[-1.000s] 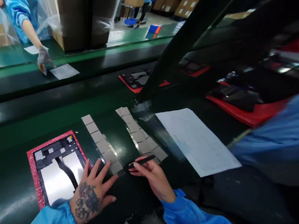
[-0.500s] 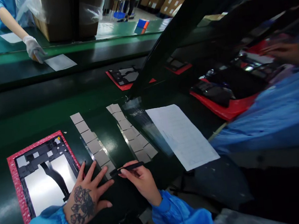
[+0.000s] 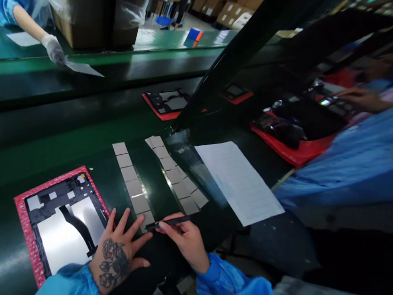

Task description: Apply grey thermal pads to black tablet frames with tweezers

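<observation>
My left hand lies with fingers spread, its fingertips on the lower end of a strip of grey square stickers. Between the thumb and fingers of my right hand is a pair of black tweezers, tips pointing left at the bottom sticker of that strip. More sticker strips, overlapping and fanned out, lie to the right. Left of my hands, a tablet-like device part with a silver plate and a black ribbon cable rests on a pink foam sheet. My left forearm covers its lower corner.
A printed white paper lies at the right edge of the bench. Further back are another part on red foam and a slanted dark post. Across the bench, a co-worker's gloved hand holds a white sheet. Another co-worker's sleeve is at right.
The left sticker strip has swung more upright, its far end moving right. The tweezers stay at its lower end. Across the bench, the gloved hand has tilted up the white sheet. The view has shifted slightly.
</observation>
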{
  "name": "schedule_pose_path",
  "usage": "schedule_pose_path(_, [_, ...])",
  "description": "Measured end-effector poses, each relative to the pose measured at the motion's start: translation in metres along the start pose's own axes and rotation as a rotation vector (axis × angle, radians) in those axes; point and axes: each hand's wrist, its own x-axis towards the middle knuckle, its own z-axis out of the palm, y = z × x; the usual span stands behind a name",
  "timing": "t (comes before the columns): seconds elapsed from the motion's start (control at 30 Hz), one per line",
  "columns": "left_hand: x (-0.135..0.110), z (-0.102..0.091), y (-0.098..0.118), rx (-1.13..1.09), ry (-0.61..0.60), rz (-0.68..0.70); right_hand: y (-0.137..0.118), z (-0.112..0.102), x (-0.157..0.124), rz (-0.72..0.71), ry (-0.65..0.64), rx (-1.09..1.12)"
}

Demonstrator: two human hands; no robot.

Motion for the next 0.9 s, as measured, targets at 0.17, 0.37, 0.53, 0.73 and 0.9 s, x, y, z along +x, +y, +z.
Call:
schedule_pose_path(0.17, [0.000,0.002,-0.001,-0.010,0.006,-0.008,0.002,0.002,-0.001,0.083,0.052,0.097])
schedule_pose_path(0.37, [0.001,0.002,0.006,-0.032,0.006,-0.016,-0.016,-0.010,0.013,0.062,0.234,0.269])
schedule_pose_path(0.53, [-0.013,-0.028,0.023,-0.038,0.155,0.039,-0.051,0.020,0.046,0.010,0.212,0.330])
schedule_pose_path(0.73, [-0.062,-0.043,-0.023,0.160,0.427,-0.233,-0.058,0.123,0.061,0.097,-0.068,0.370])
schedule_pose_path(0.9, [-0.082,-0.033,-0.066,0.257,0.479,-0.275,-0.038,0.170,0.065,0.089,-0.168,0.348])
